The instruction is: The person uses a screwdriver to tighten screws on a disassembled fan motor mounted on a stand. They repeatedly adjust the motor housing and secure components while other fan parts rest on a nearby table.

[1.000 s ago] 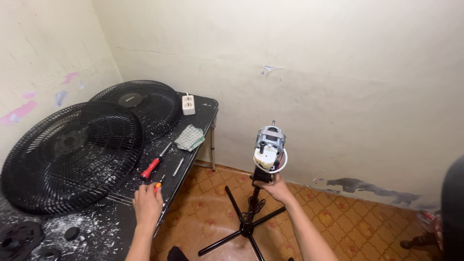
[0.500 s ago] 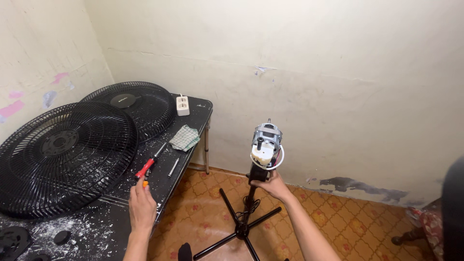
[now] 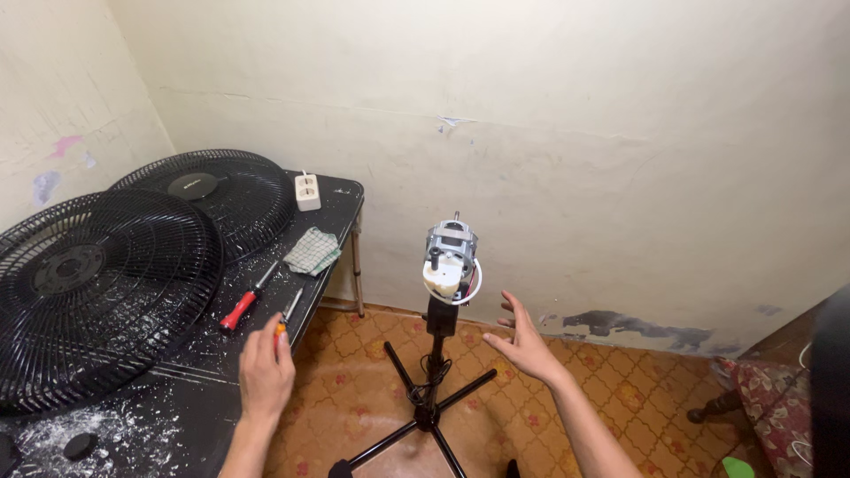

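Head view: orange screwdriver (image 3: 282, 327) between left hand (image 3: 264, 372) fingers (image 3: 276, 339).

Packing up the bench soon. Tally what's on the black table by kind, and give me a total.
Fan grilles: 2, the front one and the rear one
Screwdrivers: 2, a red-handled one and an orange-handled one at the left hand
Checked cloth: 1
White socket block: 1
Small black round parts: at least 1, others cut off at the edge
Total: 7 at least
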